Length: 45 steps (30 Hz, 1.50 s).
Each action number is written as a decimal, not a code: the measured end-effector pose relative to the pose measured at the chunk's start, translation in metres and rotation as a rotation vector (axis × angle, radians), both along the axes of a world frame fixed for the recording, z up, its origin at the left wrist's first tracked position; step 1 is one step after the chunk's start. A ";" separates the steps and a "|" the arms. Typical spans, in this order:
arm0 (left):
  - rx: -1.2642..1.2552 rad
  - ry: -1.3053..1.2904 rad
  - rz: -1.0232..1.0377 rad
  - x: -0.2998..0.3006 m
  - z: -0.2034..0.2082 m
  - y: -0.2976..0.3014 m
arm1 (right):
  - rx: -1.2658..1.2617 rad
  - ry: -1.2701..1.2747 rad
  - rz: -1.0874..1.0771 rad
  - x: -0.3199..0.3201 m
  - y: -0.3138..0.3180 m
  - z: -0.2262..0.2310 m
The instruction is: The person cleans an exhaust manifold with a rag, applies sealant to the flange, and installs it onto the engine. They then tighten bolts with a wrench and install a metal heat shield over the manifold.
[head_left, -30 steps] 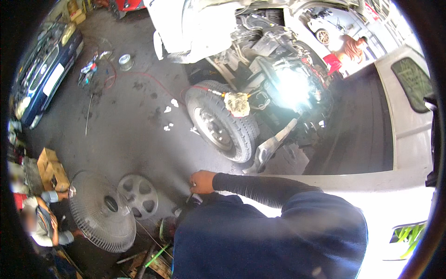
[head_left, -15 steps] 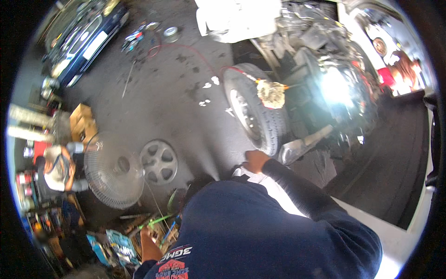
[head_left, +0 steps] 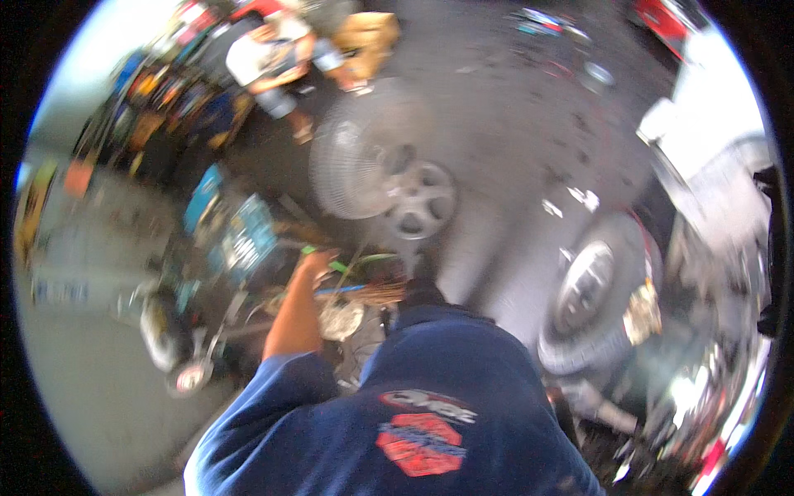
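Observation:
My left hand [head_left: 314, 266] reaches out over a cluttered pile at the left, beside a green strip [head_left: 337, 266] that shows at its fingers. Motion blur smears the fingers, so I cannot tell whether they grip it. Close by lie a blue rod [head_left: 341, 289] and a pale, roundish bundle [head_left: 341, 319]. A teal tool case [head_left: 252, 231] lies open-looking just beyond the hand. My right hand is out of sight, with my blue-shirted body across the lower middle.
A caged fan [head_left: 351, 153] stands ahead, next to a spoked wheel cover [head_left: 423, 201]. At right, a tyred wheel [head_left: 579, 289] has a dirty rag [head_left: 641, 314] by it, near vehicle parts. A person [head_left: 273, 62] sits beyond, by a cardboard box [head_left: 368, 37].
The view has swung left, so the wheel and vehicle parts sit farther right. My right hand, earlier near the tyre, has left the view. My left arm now shows more, stretched toward the pile.

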State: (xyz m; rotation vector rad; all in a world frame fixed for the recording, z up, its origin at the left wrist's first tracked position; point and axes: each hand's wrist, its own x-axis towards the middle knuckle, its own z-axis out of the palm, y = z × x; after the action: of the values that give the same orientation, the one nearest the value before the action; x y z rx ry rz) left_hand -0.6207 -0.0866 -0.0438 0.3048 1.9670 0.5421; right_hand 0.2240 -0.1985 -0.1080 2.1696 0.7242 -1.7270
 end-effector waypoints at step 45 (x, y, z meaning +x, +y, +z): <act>-0.903 0.385 -0.144 -0.496 0.039 -0.154 | 0.022 -0.228 0.178 -0.304 0.340 0.150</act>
State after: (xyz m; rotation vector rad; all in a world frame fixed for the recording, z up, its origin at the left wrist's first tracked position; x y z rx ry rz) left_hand -1.1168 -0.2406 -0.0047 -0.0329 2.3166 -0.5517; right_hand -0.0803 0.1410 0.0421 2.1951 0.8495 -1.3649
